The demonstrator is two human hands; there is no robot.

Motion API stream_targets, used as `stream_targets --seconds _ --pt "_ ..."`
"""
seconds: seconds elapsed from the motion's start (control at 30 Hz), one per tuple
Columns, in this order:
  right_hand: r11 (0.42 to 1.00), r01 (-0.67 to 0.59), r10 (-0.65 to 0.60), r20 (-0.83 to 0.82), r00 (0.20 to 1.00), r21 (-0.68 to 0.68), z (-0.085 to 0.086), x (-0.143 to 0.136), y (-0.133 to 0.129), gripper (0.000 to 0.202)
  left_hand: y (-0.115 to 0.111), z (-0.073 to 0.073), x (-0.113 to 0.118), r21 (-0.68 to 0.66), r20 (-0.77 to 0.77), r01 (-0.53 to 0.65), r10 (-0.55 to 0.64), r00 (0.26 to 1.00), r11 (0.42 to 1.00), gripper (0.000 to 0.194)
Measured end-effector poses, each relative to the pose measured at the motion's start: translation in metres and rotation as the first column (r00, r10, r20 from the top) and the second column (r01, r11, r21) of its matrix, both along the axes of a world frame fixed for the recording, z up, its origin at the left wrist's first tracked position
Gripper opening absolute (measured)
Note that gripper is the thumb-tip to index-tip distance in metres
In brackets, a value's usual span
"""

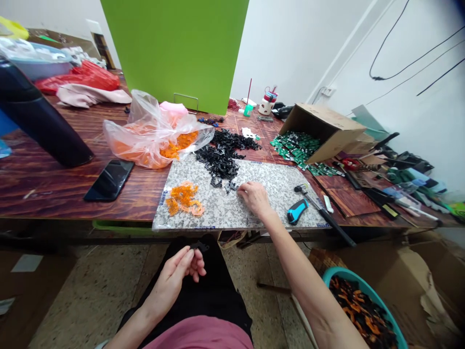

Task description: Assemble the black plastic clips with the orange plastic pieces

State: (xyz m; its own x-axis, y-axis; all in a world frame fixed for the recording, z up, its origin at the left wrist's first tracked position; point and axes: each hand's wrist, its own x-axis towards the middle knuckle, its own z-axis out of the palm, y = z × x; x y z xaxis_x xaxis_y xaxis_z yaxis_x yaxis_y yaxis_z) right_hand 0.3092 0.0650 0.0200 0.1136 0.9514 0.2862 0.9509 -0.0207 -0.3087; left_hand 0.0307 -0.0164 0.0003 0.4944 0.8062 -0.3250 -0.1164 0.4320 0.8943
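Note:
Low over my lap, my left hand (178, 271) pinches a small black plastic part (199, 246) between thumb and fingers. My right hand (254, 198) rests on the speckled stone-patterned board (276, 182), fingertips drawn together at the near edge of the black plastic parts pile (221, 157). A few loose parts lie just left of those fingertips; whatever is between them is hidden. Left of the right hand, a small heap of orange plastic parts (183, 198) sits on the same board.
A blue-and-black-handled tool (298, 212) and a hammer (323, 213) lie at the board's right. Behind are a clear bag of orange parts (145, 140) and a tipped carton (327, 126) spilling green pieces. A phone (110, 180) lies left; a teal basin (332, 274) stands below right.

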Motion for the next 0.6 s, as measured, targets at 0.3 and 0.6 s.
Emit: stream_targets --seconds 0.3,0.6 --pt "0.961 0.132 -0.038 -0.358 0.933 0.242 0.008 0.001 -0.005 0.025 0.001 0.005 0.006 -0.028 0.046 -0.054 0.055 0.997 0.998 0.033" --pt "0.982 -0.186 0.074 -0.835 0.546 -0.035 0.017 -0.078 -0.075 0.028 0.004 0.004 0.004 -0.043 0.064 -0.068 0.071 0.995 0.997 0.035"
